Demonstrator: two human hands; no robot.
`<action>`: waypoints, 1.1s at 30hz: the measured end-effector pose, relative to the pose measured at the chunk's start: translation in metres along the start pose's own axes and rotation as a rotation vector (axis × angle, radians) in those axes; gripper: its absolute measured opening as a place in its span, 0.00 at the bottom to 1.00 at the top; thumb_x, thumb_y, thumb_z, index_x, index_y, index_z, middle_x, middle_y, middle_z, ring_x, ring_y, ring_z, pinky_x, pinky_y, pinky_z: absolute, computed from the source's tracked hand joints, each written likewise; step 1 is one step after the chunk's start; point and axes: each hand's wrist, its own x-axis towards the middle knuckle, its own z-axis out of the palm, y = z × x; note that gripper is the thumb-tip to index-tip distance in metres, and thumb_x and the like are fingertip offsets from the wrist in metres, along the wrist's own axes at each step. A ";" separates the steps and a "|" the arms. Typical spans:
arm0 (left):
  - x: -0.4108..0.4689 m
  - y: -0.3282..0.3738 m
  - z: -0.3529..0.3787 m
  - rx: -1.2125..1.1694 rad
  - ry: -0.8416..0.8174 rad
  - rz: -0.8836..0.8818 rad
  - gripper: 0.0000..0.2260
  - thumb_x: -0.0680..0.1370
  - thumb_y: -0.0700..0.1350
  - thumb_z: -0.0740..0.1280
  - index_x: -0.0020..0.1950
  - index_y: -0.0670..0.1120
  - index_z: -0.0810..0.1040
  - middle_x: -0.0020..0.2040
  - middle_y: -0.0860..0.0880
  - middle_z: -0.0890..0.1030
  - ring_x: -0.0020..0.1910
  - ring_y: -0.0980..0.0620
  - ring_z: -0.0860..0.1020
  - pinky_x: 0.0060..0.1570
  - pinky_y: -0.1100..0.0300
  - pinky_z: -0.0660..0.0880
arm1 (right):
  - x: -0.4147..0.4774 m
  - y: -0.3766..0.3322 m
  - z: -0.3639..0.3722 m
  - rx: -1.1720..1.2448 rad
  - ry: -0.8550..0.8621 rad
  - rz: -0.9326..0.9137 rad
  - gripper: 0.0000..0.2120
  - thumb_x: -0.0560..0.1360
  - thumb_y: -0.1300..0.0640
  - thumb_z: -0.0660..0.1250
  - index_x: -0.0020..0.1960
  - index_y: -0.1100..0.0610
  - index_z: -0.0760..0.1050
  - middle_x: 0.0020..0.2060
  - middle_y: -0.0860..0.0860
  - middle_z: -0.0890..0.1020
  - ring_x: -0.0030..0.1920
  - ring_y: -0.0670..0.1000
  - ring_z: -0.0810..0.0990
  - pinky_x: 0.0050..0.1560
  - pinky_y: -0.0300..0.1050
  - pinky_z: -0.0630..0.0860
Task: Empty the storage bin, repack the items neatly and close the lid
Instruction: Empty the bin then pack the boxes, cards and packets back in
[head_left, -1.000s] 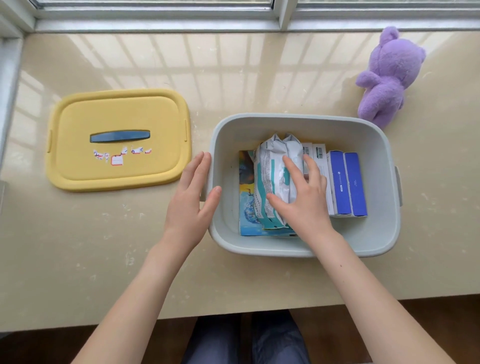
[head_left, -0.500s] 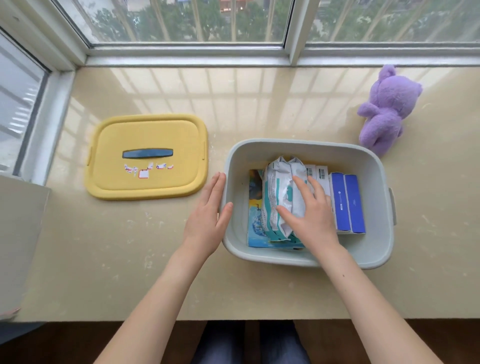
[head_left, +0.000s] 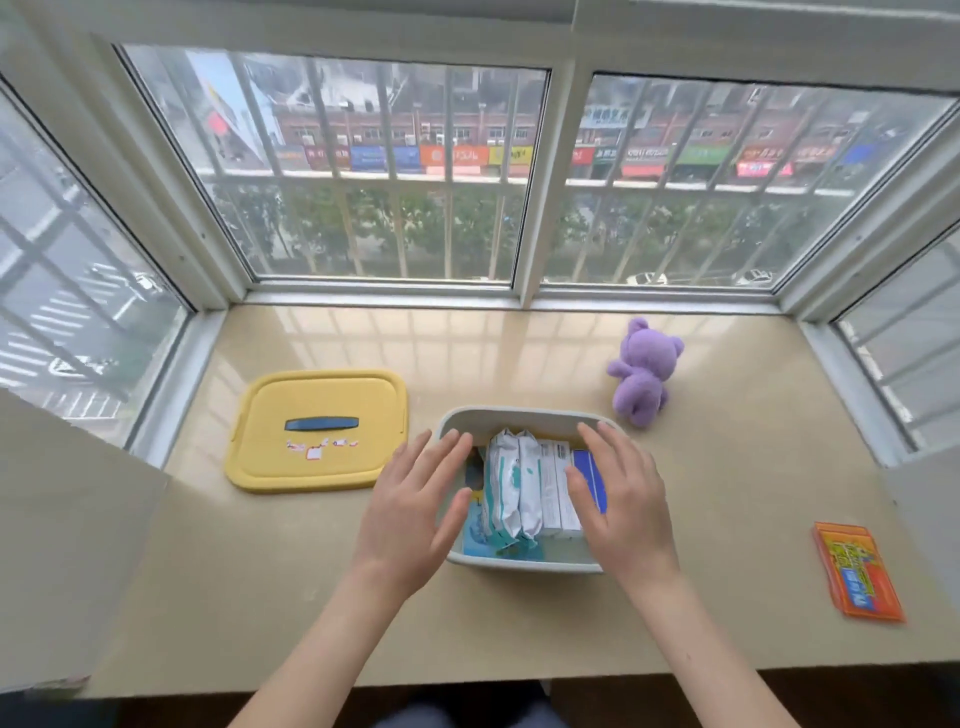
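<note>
Head view: my left hand (head_left: 410, 514) and right hand (head_left: 623, 499) hover spread and empty over the packed grey plastic storage bin (head_left: 519, 564), its flat yellow plastic lid (head_left: 322, 395) lying just left, nearer my left hand.

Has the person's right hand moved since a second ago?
Yes. The right hand has shifted right within the grey bin, off the white packet and over the blue boxes.

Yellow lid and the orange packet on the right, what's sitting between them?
The open grey storage bin lies between them, shown in the head view.
</note>
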 end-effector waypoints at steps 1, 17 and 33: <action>-0.004 0.007 -0.009 0.003 0.009 0.013 0.23 0.82 0.55 0.53 0.76 0.51 0.66 0.74 0.54 0.69 0.75 0.48 0.62 0.73 0.52 0.57 | -0.006 -0.006 -0.009 -0.026 0.019 -0.026 0.24 0.79 0.45 0.57 0.70 0.56 0.73 0.66 0.55 0.75 0.67 0.56 0.72 0.66 0.50 0.68; -0.035 0.016 -0.018 0.009 -0.189 0.074 0.26 0.80 0.59 0.51 0.74 0.51 0.69 0.71 0.51 0.73 0.72 0.47 0.67 0.72 0.53 0.60 | -0.111 -0.008 -0.036 -0.205 -0.028 0.216 0.26 0.78 0.42 0.56 0.70 0.54 0.72 0.64 0.54 0.77 0.64 0.57 0.74 0.61 0.54 0.72; 0.006 0.165 0.082 -0.009 -0.385 0.321 0.26 0.80 0.62 0.51 0.74 0.52 0.70 0.72 0.50 0.72 0.72 0.45 0.66 0.70 0.49 0.63 | -0.206 0.122 -0.157 -0.210 0.161 0.641 0.29 0.78 0.40 0.52 0.73 0.54 0.67 0.69 0.56 0.73 0.70 0.57 0.69 0.66 0.56 0.69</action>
